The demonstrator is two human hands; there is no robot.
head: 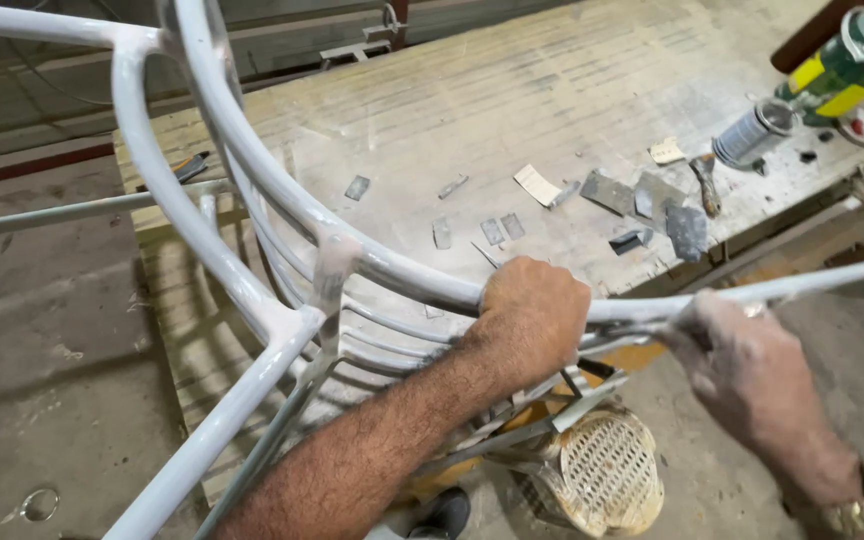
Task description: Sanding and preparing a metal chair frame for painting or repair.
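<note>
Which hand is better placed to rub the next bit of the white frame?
Probably the right hand. It already lies on the bare end of the tube, seemingly pressing something thin against it. The left hand is wrapped around the frame, steadying it, so letting go might free it to shift.

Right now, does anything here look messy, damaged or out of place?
Yes. Torn sandpaper scraps lie scattered over the dusty workbench, and the white metal frame gripped by the left hand shows a rough, patchy joint.

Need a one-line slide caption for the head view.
Left hand grips a white-coated metal chair frame; right hand works its rail beside a dusty wooden workbench.
</note>
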